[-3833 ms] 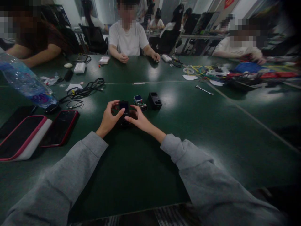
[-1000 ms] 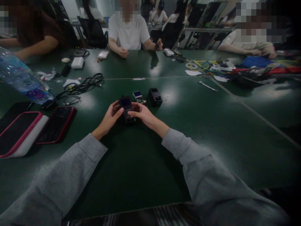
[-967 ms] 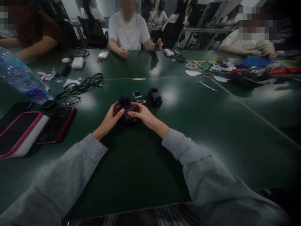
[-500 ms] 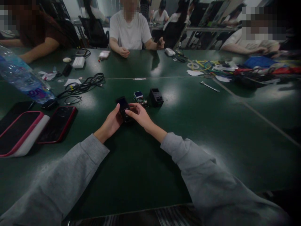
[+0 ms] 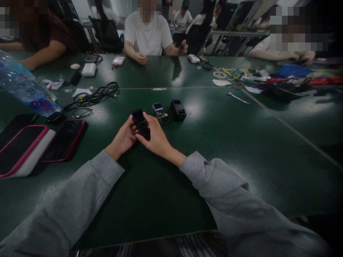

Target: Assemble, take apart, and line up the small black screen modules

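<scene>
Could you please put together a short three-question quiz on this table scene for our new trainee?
1. True or false: both the left hand and the right hand hold the small black device.
2. Which lies nearest beyond the device? A) wrench B) small circuit board C) water bottle
3. Fill in: the phone left of the hands has a ____ case.

Key: 1 true; 2 B; 3 red.

Green table (image 5: 241,150) w/ phones (image 5: 64,140), cables (image 5: 93,95) (wrench (image 5: 238,98) too).
</scene>
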Demonstrator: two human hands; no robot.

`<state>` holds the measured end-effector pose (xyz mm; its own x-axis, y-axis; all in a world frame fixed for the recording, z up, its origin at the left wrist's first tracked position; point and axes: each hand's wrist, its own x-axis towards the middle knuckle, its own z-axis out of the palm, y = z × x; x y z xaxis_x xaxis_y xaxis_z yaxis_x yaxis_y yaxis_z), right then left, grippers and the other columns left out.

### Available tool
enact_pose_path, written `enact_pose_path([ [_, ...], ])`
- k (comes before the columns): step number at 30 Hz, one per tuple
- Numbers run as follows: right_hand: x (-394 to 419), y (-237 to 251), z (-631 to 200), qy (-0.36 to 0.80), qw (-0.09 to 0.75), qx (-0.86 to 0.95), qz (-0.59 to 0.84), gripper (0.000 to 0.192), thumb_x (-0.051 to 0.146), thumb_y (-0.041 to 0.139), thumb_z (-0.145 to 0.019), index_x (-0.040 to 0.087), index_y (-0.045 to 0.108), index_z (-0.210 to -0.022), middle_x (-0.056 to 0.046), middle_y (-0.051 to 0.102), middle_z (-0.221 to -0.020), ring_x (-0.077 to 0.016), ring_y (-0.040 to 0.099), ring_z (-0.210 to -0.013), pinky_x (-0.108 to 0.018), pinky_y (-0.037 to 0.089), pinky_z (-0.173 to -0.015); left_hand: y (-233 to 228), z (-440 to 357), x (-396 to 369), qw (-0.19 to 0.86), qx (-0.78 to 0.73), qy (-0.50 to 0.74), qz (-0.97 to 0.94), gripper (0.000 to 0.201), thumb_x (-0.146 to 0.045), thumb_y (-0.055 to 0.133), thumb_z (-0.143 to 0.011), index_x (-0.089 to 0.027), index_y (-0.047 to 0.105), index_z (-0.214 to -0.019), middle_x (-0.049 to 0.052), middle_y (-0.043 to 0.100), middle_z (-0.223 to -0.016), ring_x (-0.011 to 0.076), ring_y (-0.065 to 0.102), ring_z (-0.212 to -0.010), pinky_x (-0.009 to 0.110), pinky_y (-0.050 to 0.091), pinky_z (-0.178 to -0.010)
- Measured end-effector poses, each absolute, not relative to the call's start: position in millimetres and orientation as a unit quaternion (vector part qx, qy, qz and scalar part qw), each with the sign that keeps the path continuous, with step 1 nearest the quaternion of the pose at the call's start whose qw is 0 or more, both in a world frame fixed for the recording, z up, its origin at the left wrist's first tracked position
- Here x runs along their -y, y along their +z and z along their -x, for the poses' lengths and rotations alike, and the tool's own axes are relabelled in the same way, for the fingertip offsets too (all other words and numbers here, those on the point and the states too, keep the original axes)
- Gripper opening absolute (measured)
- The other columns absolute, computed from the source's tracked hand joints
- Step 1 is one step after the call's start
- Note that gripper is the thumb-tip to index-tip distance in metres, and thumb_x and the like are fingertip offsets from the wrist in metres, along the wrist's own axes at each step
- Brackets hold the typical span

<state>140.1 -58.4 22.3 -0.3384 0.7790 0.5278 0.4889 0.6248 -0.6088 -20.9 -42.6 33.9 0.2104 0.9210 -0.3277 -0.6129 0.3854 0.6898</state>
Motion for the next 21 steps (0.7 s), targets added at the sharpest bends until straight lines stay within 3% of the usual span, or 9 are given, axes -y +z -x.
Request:
enact_pose_path([
  [6, 63, 19, -138, 0.158, 0.371, 0.824, 0.397, 0.07, 0.02, 0.054, -0.094, 0.02, 0.025, -0.157, -0.02, 0.033, -0.156, -0.0332, 0.038, -0.146, -0.056, 0.044, -0.115, 32, 21, 42, 0.75, -0.361, 0.512, -0.211, 0.036, -0.053, 0.061, -0.094, -0.018, 0.069, -0.093, 0.004, 0.07, -0.079, 0.0165, 0.066, -0.074, 0.03, 0.054, -0.075],
  [9, 65, 23, -139, 0.134, 0.395, 0.825, 0.382, 0.067, 0.021, 0.051, -0.096, 0.023, 0.024, -0.157, -0.018, 0.033, -0.157, -0.0307, 0.037, -0.147, -0.054, 0.043, -0.116, 35, 22, 42, 0.752, -0.367, 0.509, -0.203, 0.039, -0.055, 0.058, -0.095, -0.017, 0.07, -0.097, 0.005, 0.07, -0.078, 0.0182, 0.067, -0.076, 0.031, 0.054, -0.077],
  [15, 63, 32, -144, 0.02, 0.482, 0.789, 0.381, 0.073, 0.027, 0.047, -0.099, 0.031, 0.007, -0.16, -0.01, 0.031, -0.161, -0.0289, 0.027, -0.152, -0.057, 0.032, -0.123, 42, 30, 39, 0.759, -0.355, 0.517, -0.177, 0.046, -0.055, 0.054, -0.097, -0.016, 0.066, -0.117, 0.007, 0.074, -0.088, 0.0212, 0.071, -0.081, 0.034, 0.056, -0.08],
  [21, 43, 27, -134, 0.034, 0.461, 0.782, 0.418, 0.067, 0.027, 0.044, -0.101, 0.026, 0.014, -0.16, -0.012, 0.025, -0.164, -0.0295, 0.026, -0.153, -0.055, 0.037, -0.121, 39, 50, 26, 0.734, -0.348, 0.549, -0.195, 0.046, -0.053, 0.053, -0.098, -0.016, 0.063, -0.123, 0.01, 0.076, -0.102, 0.0235, 0.073, -0.094, 0.036, 0.057, -0.085],
])
